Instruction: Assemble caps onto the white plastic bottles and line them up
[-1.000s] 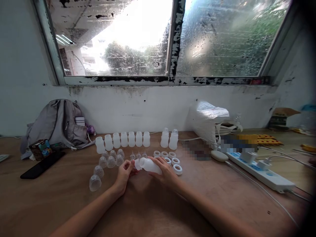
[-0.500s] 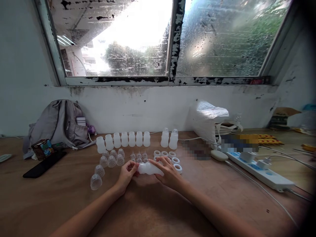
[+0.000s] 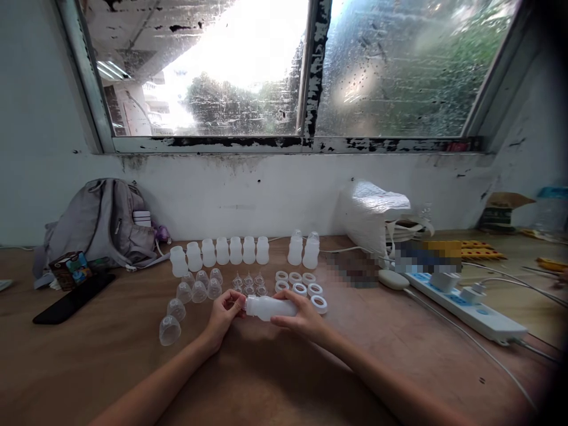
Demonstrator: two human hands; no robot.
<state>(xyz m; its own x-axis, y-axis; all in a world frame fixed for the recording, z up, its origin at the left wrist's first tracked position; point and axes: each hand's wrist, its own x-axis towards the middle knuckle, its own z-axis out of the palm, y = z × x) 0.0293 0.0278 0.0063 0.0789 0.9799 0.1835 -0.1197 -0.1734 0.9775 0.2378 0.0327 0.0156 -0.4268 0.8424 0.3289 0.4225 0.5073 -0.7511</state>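
Working position: above the near part of the table [image 3: 248, 378]. The right hand [image 3: 306, 316] grasps the body of a frosted bottle [image 3: 270, 308], which lies on its side with its mouth toward the left hand [image 3: 224, 313]. The left hand is pinched at the mouth, on what appears to be a clear part [image 3: 244, 302] mostly hidden by the fingers. Its seating cannot be confirmed.

Step in hand, as judged: handling at the bottle mouth. Any further movement there would call for a steady right-hand hold, with part and mouth in line.

Just beyond the left hand: clear teats [image 3: 248, 283]. To its left: clear domed caps [image 3: 170, 331]. Just beyond the right hand: white rings [image 3: 318, 304].

Farther beyond the left hand: seven upright open bottles [image 3: 222, 251]. Farther beyond the right hand: two capped bottles [image 3: 311, 251].
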